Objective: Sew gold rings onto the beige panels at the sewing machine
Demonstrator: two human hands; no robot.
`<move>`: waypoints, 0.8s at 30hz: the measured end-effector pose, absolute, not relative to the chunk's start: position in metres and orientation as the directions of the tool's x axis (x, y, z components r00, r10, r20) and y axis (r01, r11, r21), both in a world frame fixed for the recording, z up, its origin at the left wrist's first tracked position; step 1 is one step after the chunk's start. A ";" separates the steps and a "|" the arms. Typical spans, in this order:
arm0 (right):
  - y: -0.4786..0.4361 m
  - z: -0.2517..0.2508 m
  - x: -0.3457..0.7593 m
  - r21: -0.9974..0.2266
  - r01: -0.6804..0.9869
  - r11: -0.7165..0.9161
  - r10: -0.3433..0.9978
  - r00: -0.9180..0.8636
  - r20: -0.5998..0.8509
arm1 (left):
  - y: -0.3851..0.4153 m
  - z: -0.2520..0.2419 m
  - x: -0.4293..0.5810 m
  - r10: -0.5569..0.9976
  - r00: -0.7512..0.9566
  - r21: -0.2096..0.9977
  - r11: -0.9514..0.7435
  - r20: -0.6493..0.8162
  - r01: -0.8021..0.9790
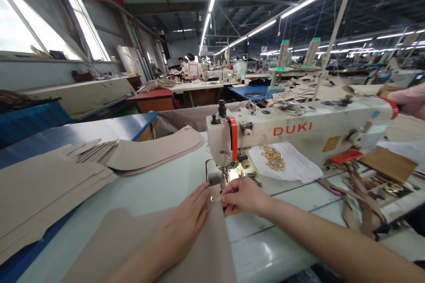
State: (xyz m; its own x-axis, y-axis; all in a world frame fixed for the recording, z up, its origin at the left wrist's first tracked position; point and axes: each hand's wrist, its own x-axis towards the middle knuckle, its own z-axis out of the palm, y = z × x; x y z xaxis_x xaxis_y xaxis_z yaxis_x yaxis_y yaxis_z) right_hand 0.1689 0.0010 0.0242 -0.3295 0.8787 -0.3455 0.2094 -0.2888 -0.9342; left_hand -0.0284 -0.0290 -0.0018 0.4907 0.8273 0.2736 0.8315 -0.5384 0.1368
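Note:
A large beige fabric panel (212,247) lies on the pale green table, its narrow end under the head of a white sewing machine (295,128) marked DUKI. My left hand (187,219) rests flat on the panel, fingers stretched toward the presser foot area. My right hand (244,195) is closed in a pinch at the panel's right edge, just in front of the needle area. What lies between its fingertips is hidden. A small shiny, ring-like spot shows between my hands, too small to name surely. The machine's lamp lights the stitching area.
Behind the needle, gold metal rings (274,158) lie on a white cloth (299,166). Stacked beige panels (156,148) cover the left side. A parts tray (381,188) and fabric strips (361,208) sit at right. A pink sleeve (410,97) shows beyond the machine.

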 end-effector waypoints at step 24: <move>0.019 0.040 0.160 -0.860 0.457 -0.225 0.799 -0.418 -0.431 | -0.019 0.010 0.000 0.595 0.564 0.100 -0.734 0.572 0.672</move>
State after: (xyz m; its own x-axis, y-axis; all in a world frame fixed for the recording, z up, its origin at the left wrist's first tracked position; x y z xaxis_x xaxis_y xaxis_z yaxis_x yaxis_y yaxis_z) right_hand 0.1597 0.0190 0.0400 -0.4181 0.7994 -0.4314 0.4572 -0.2252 -0.8604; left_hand 0.0004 -0.0189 0.0101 0.5645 0.5951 0.5720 0.6722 -0.7336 0.0999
